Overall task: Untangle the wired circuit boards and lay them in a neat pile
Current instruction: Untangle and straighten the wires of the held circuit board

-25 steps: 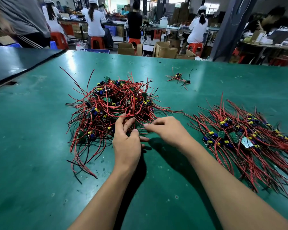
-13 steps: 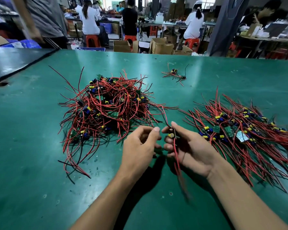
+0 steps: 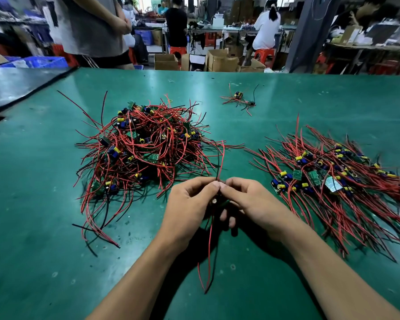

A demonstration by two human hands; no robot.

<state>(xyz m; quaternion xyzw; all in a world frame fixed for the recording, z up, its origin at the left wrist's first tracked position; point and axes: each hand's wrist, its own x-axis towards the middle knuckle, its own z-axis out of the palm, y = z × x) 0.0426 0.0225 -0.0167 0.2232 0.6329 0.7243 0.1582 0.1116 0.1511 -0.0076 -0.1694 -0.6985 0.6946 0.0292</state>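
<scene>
Three lots of green circuit boards trailing red and black wires lie on one green-matted counter [image 3: 44,204]: one large tangled heap [image 3: 146,148], one flatter combed pile [image 3: 333,179] and one small stray cluster [image 3: 239,100]. The boards in the two big lots are too many to count. Two bare hands, left hand [image 3: 189,204] and right hand [image 3: 247,202], pinch one more wired board [image 3: 214,201]. Three people are in view beyond: one person in grey [image 3: 90,26], one person in black [image 3: 176,21], one person in white [image 3: 266,28].

Bright overhead light; pale glare on glossy green table mat [image 3: 44,227], dark shadows centre; edges bend, bkgd slightly blurred.
</scene>
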